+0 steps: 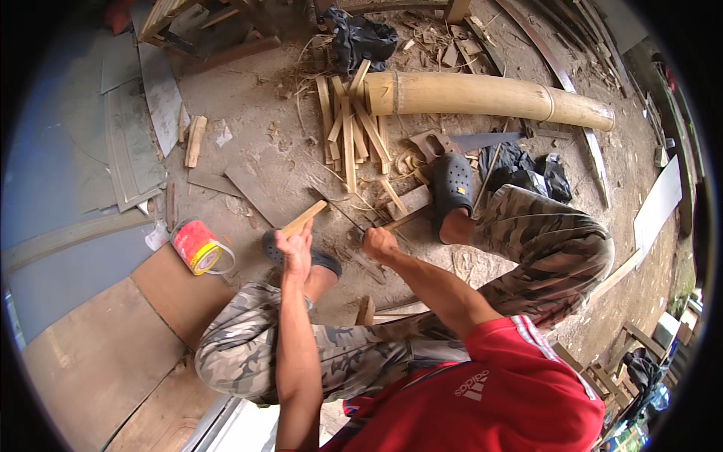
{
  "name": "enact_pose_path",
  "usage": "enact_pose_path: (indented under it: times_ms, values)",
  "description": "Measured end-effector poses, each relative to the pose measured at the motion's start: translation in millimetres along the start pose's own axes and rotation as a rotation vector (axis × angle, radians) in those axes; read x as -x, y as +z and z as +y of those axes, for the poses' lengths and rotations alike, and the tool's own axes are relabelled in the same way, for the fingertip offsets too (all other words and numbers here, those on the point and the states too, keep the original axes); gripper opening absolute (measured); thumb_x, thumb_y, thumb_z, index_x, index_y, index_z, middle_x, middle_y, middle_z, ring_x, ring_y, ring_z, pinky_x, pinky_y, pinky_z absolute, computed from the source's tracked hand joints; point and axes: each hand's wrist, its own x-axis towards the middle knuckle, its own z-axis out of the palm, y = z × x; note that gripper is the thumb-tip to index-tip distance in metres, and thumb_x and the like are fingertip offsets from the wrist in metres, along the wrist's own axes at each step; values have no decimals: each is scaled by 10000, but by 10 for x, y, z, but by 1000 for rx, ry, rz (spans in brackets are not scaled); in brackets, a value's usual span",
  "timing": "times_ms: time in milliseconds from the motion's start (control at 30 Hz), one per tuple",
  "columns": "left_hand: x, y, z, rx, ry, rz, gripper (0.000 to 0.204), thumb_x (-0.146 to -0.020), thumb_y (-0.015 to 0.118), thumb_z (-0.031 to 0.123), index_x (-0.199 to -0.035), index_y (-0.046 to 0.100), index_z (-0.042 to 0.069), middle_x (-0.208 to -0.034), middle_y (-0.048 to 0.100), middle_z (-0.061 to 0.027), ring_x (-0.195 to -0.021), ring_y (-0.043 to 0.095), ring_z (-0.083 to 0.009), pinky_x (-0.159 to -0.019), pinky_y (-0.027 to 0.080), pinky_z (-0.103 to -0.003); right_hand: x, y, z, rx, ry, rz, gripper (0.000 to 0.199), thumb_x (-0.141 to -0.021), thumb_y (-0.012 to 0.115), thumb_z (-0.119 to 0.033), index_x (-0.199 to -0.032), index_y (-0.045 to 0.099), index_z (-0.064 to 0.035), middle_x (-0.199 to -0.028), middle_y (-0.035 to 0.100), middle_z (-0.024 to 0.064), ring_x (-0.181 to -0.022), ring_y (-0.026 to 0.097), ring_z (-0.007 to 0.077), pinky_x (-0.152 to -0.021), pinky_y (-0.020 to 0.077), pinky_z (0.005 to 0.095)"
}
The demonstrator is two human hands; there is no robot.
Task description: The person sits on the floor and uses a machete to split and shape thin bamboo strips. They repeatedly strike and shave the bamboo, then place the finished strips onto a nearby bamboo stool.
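My left hand (295,255) is closed around a pale bamboo strip (306,216), which points up and to the right above my left shoe (325,262). To its right, my right hand (381,245) grips a knife (348,218). The dark, narrow blade slants up and left from the fist, apart from the strip; the fingers hide its handle. Just beyond the right hand lies a wooden block (409,202) beside my right shoe (454,184). A loose pile of split bamboo strips (349,143) lies farther ahead.
A thick bamboo pole (482,96) lies across the far side, with a handsaw (467,142) below it. Black plastic bags (361,41) sit behind the pile. A red and yellow bucket (197,247) lies tipped at the left, near wooden boards (105,350). Shavings litter the ground.
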Motion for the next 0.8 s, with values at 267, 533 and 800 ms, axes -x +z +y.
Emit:
enact_pose_path:
  times_ms: [267, 533, 800]
  values:
    - [8, -40, -64, -33, 19, -24, 1317, -747, 112, 962, -1539, 129, -90, -1613, 209, -231, -1531, 79, -256, -1215, -43, -406, 125, 51, -87, 78, -77, 32, 286, -931, 517, -268, -874, 678, -38, -807, 692, 252, -772, 697, 417, -688, 553, 517]
    - [-1, -174, -270, -79, 59, -11, 1260, -787, 218, 934, -1515, 242, -94, -1590, 276, -217, -1503, 187, -253, -1217, 50, -365, 389, -523, -911, -150, -444, 143, 266, -917, 563, -304, -867, 660, -61, -694, 660, 233, -670, 661, 442, -635, 535, 532]
    - [-30, -278, -333, -165, 90, -64, 1245, -793, 152, 928, -1528, 207, -75, -1605, 262, -183, -1504, 162, -227, -1216, 61, -360, 250, -448, -682, -89, -311, 129, 270, -919, 564, -284, -839, 675, -51, -715, 661, 242, -664, 654, 442, -625, 540, 508]
